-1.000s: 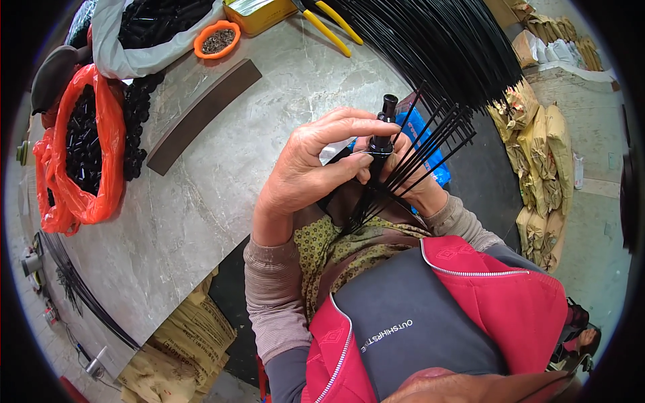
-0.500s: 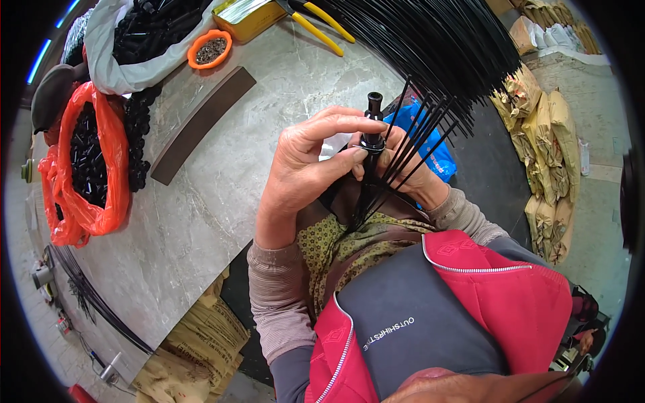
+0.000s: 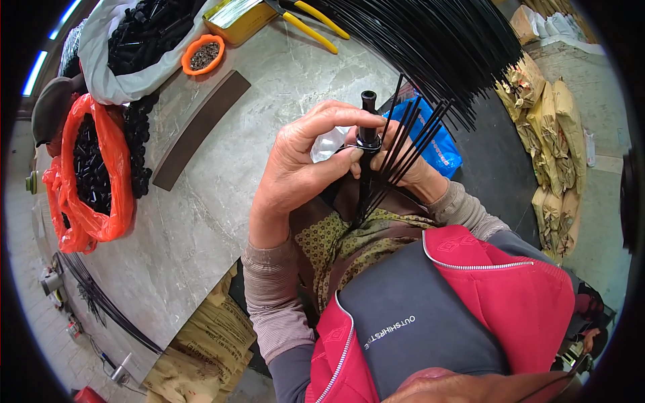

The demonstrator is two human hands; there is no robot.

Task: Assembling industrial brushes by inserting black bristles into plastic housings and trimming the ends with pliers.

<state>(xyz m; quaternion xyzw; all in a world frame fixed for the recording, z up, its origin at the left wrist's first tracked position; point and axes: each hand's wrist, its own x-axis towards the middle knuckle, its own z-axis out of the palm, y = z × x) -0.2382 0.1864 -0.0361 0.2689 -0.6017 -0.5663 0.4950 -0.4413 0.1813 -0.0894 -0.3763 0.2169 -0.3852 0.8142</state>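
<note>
My left hand [image 3: 302,168] pinches a short black tube-shaped hub [image 3: 368,121], thumb and fingers closed around a metal ring just below its top. My right hand [image 3: 413,171] sits behind it, mostly hidden, gripping the same piece with several thin black ribs [image 3: 403,151] fanning up between the fingers. Both hands are held close to my chest over the table edge. A large fan of thin black rods [image 3: 437,40] spreads above the hands.
A grey marble table [image 3: 201,201] holds an orange bag of black parts [image 3: 91,174], a white bag of black parts [image 3: 141,40], a small orange bowl [image 3: 201,57], a yellow box [image 3: 238,17], yellow-handled pliers [image 3: 312,23] and a dark flat strip [image 3: 201,127]. A blue bag [image 3: 440,151] lies right of the hands. Sacks [image 3: 557,134] line the right.
The hub has been turned slightly between the fingers. The view has shifted a little; the hands stay at the chest.
</note>
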